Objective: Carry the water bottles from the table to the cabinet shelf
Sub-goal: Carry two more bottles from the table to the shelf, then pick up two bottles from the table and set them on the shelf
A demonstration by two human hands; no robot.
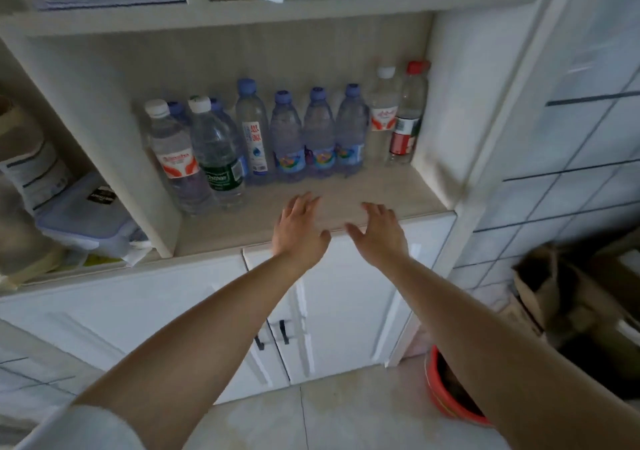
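Several water bottles stand upright along the back of the cabinet shelf point(381, 190). A white-capped one with a red label point(175, 159) and a green-labelled one point(218, 159) are nearest on the left. Three short blue-capped bottles point(320, 134) stand in the middle. A red-capped bottle point(408, 117) is at the far right. My left hand point(298, 230) and my right hand point(381, 233) hover over the shelf's front edge, fingers spread, holding nothing and well short of the bottles. The table is out of view.
White cabinet doors with black handles point(284, 332) lie below the shelf. The left compartment holds a plastic box point(86, 221). An upper shelf carries packets. A red bucket point(446, 387) and a cardboard box point(568, 297) sit on the floor at right, by a tiled wall.
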